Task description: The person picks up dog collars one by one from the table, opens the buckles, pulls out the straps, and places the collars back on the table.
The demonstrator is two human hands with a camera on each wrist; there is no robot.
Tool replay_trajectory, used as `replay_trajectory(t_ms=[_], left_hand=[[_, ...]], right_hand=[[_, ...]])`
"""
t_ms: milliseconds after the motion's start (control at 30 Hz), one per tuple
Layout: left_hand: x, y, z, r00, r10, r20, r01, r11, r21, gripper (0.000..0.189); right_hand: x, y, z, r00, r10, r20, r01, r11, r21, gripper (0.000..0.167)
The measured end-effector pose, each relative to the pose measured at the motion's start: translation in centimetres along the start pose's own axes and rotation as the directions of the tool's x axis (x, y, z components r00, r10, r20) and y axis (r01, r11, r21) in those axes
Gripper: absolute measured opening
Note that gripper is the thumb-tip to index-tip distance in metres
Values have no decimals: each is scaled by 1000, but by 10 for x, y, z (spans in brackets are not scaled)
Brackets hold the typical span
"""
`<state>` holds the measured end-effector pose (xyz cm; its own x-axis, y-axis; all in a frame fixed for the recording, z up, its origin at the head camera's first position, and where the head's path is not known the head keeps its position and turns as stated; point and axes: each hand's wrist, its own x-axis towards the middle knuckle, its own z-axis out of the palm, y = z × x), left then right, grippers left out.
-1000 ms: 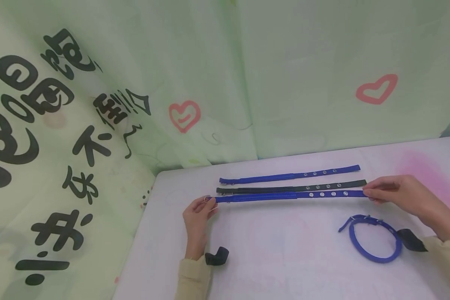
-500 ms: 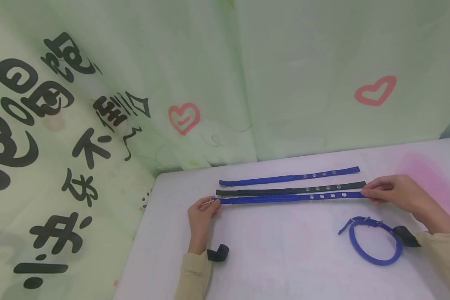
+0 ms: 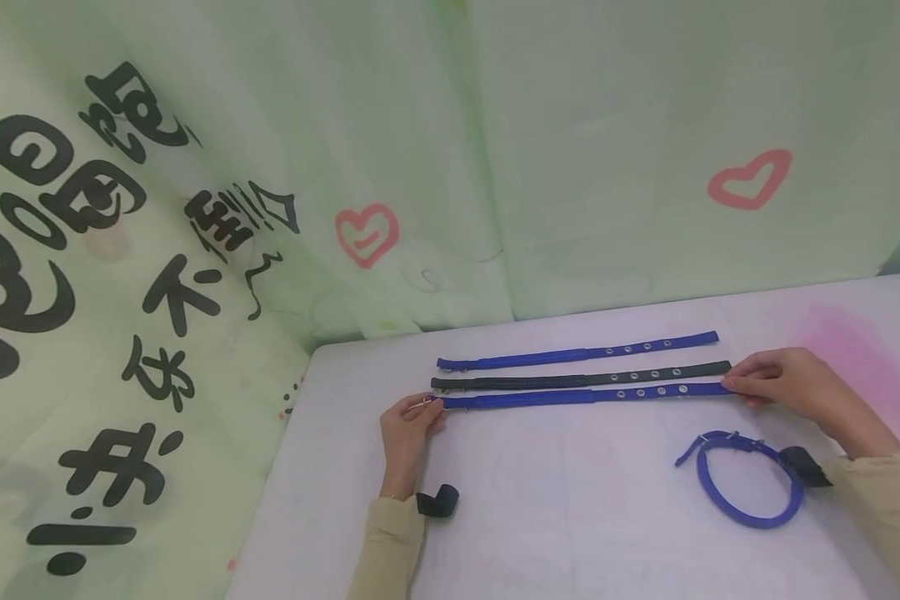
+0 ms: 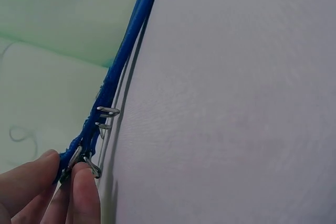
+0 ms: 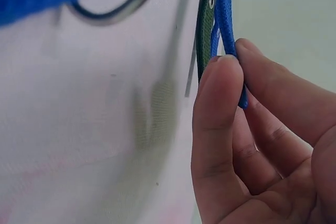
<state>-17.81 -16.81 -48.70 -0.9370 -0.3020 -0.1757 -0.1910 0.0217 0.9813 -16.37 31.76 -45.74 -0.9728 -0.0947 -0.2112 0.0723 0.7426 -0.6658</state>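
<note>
A blue collar [image 3: 532, 399] with metal eyelets is stretched straight between both hands. My left hand [image 3: 408, 425] pinches its buckle end; in the left wrist view, thumb and fingers grip the blue collar [image 4: 126, 51] beside its metal buckle and loops. The plain tip is pinched by my right hand [image 3: 787, 387], and in the right wrist view the tip of the blue collar [image 5: 226, 19] pokes out past thumb and finger. Just behind it lies a dark green collar [image 3: 525, 382], parallel. Farther back is another blue collar [image 3: 528, 357], also laid straight.
A blue collar buckled into a ring [image 3: 750, 521] lies at the right front, under the right wrist's black strap [image 3: 806, 467]. The white-covered table [image 3: 555, 517] ends at a green curtain [image 3: 585, 167] behind.
The held collar has come slightly toward me, so a gap now shows between it and the dark green collar. My left hand has shifted a little to the right.
</note>
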Motion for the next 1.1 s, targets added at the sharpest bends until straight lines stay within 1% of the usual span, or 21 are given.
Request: replay_trajectory(t_ms=[67, 133, 267, 300, 367, 467, 700, 800, 900, 1000, 1100], left_hand=[[1, -1, 2, 1000, -9, 10, 9, 1000, 4, 31], [-3, 5, 3, 1000, -19, 19, 18, 1000, 19, 31], [-4, 3, 2, 1000, -25, 18, 24, 999, 32, 32], [-4, 3, 2, 1000, -18, 17, 18, 999, 33, 32], [0, -4, 1, 1000, -8, 12, 7, 999, 31, 31], [-1, -4, 1, 1000, 4, 9, -4, 999, 40, 31], [1, -7, -3, 1000, 25, 11, -25, 999, 31, 33], [2, -8, -6, 999, 46, 7, -47, 997, 60, 32], [2, -6, -8, 997, 71, -6, -70, 991, 118, 31], [1, -3, -10, 996, 83, -30, -77, 983, 167, 28], [1, 1, -10, 994, 96, -46, -86, 980, 180, 27]], right_hand=[[1, 2, 0, 1000, -1, -6, 1, 1000, -5, 41], [1, 4, 0, 1000, -8, -7, 8, 1000, -6, 40], [1, 4, 1, 1000, -17, -5, 17, 1000, -6, 39], [1, 4, 0, 1000, -17, -4, 17, 1000, -7, 39], [0, 3, 0, 1000, -20, -9, 19, 1000, -11, 38], [-2, 2, -1, 1000, -20, -19, 19, 999, -27, 37], [-4, -1, -2, 999, -36, -25, 36, 999, -19, 34], [-5, -4, -3, 999, -33, -26, 32, 999, -25, 35], [-5, -6, -5, 999, -31, -25, 30, 999, -25, 36], [-6, -8, -7, 999, -27, -24, 27, 999, -27, 37], [-8, -9, -9, 999, -28, -39, 27, 999, -41, 39]])
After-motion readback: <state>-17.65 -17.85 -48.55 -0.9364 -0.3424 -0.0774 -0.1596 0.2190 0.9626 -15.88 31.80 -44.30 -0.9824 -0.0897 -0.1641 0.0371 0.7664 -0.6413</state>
